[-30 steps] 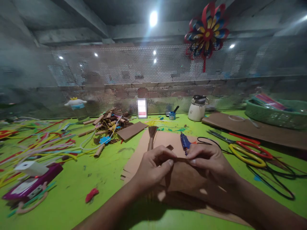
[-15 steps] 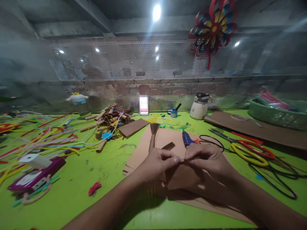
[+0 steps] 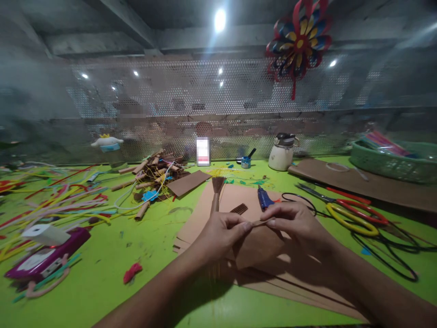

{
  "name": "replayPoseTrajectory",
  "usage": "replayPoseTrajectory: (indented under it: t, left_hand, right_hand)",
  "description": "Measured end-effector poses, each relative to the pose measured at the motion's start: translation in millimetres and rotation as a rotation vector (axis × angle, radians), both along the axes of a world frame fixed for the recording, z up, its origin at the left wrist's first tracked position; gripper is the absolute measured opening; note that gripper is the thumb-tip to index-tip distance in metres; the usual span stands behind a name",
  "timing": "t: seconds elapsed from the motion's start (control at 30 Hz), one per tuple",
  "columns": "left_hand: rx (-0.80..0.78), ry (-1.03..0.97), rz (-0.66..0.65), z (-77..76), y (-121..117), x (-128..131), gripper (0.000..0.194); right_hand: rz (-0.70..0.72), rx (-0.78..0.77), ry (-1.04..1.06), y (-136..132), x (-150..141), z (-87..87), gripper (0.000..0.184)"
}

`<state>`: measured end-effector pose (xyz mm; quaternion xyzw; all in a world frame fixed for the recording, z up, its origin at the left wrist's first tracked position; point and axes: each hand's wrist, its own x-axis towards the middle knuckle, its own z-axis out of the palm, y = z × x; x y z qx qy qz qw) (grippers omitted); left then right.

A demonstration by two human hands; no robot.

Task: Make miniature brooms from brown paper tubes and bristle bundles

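My left hand [image 3: 221, 234] pinches the left end of the top edge of a piece of brown kraft paper [image 3: 261, 248], thumb against fingers. At the edge's other end, my right hand [image 3: 300, 223] grips the same paper. A narrow strip of that edge, seemingly folded over, shows between my fingertips. Beneath lies a stack of brown paper sheets [image 3: 201, 212]. A fringed, rolled paper brush shape [image 3: 217, 191] rises just beyond my left hand. Between the hands, farther back, are a short fringed brown paper piece [image 3: 240, 208] and a blue glue gun [image 3: 263, 198].
Scissors with yellow and red handles [image 3: 351, 218] and a black cord [image 3: 385, 259] lie right. Brown paper rolls [image 3: 153, 171] are heaped back left, near scattered pipe cleaners [image 3: 61, 200]. A purple power strip [image 3: 51, 257], white kettle [image 3: 282, 152], phone [image 3: 202, 151] and green basket [image 3: 392, 159] surround the work.
My fingertips have moved slightly apart, exposing more of the paper's edge between them. The right hand is turned a little. The whole view has shifted slightly.
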<state>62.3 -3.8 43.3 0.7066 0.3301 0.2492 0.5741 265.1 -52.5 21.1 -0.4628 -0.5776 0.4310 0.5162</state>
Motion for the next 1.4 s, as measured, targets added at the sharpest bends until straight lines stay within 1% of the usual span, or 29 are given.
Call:
replayPoseTrajectory:
  t: [0.03, 0.13, 0.2, 0.23, 0.3, 0.37, 0.43, 0.63, 0.77, 0.93, 1.1, 1.4]
  left_hand:
    - [0.013, 0.006, 0.010, 0.1, 0, 0, 0.032]
    - [0.066, 0.024, 0.039, -0.3, -1, 1, 0.031]
    - [0.103, 0.041, 0.047, -1.1, -3, 2, 0.031]
    - [0.124, 0.049, 0.046, -1.5, -3, 3, 0.030]
    - [0.171, 0.051, 0.032, -2.6, -4, 4, 0.029]
    - [0.219, 0.037, 0.019, -3.4, -5, 5, 0.028]
    - [0.251, 0.030, 0.005, -3.8, -5, 5, 0.026]
    - [0.271, 0.082, -0.065, -4.8, -3, 1, 0.028]
    - [0.323, 0.105, -0.055, -5.9, -2, 1, 0.029]
    - [0.403, 0.094, -0.025, -7.9, -2, 1, 0.029]
    - [0.425, 0.130, -0.045, -9.0, 0, 0, 0.033]
    - [0.419, 0.137, -0.047, -13.3, 3, 3, 0.033]
  right_hand:
    - [0.013, 0.003, 0.005, -1, -1, 1.0, 0.015]
    - [0.139, -0.036, 0.054, -4, -7, 6.1, 0.028]
    - [0.173, -0.055, 0.060, -6, -14, 8.4, 0.031]
    - [0.156, -0.059, 0.054, -7, -17, 8.5, 0.027]
    - [0.072, -0.061, 0.043, -7, -22, 6.7, 0.021]
    - [0.012, -0.063, 0.045, -7, -24, 4.0, 0.022]
    - [-0.016, -0.052, 0.029, -5, -23, 2.8, 0.025]
    - [-0.021, -0.071, -0.002, -6, -20, 10.5, 0.033]
    - [-0.018, -0.079, 0.015, -6, -20, 14.1, 0.033]
    - [-0.039, -0.117, 0.122, -3, -18, 8.5, 0.030]
    - [-0.061, -0.114, 0.199, -1, -17, 1.6, 0.027]
    - [-0.062, -0.127, 0.240, 1, -18, 4.6, 0.029]
